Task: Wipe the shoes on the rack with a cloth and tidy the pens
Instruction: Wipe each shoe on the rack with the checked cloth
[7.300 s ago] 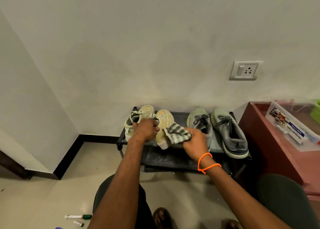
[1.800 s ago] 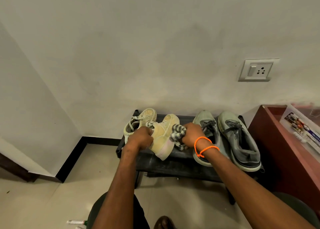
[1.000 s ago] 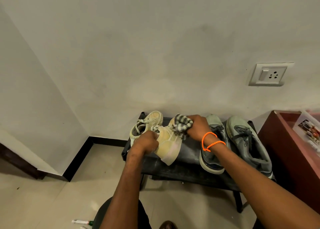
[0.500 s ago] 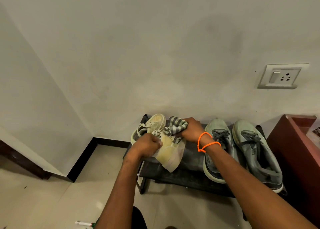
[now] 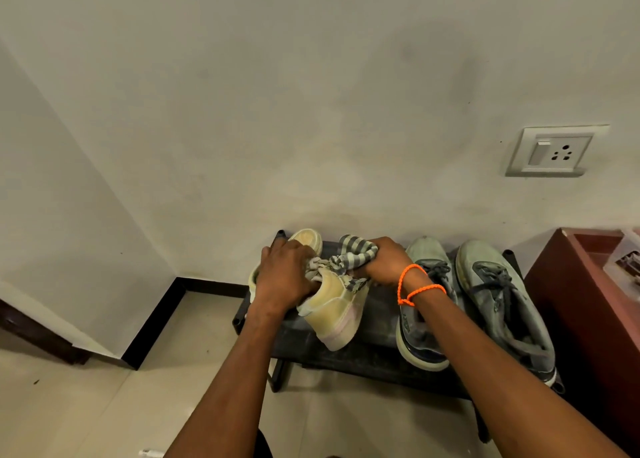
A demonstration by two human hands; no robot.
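A pale yellow sneaker (image 5: 337,310) lies tilted on the black shoe rack (image 5: 367,360), heel towards me. My left hand (image 5: 285,274) grips it at the collar. My right hand (image 5: 386,261), with an orange cord on the wrist, is closed on a grey striped cloth (image 5: 349,255) pressed against the front top of that sneaker. The second yellow sneaker (image 5: 306,239) stands behind my left hand, mostly hidden. A pair of grey sneakers (image 5: 498,301) sits on the right half of the rack. The tip of a pen (image 5: 150,453) shows on the floor at the bottom edge.
The rack stands against a white wall with a socket plate (image 5: 554,152) above right. A reddish-brown cabinet (image 5: 585,305) with a clear plastic box on it adjoins the rack's right end. Beige tiled floor (image 5: 86,405) spreads to the left, with a black skirting in the corner.
My left hand has moved up over the yellow sneaker's collar. The cloth in my right hand has slid from the shoe's side to its front top. The view has drifted left.
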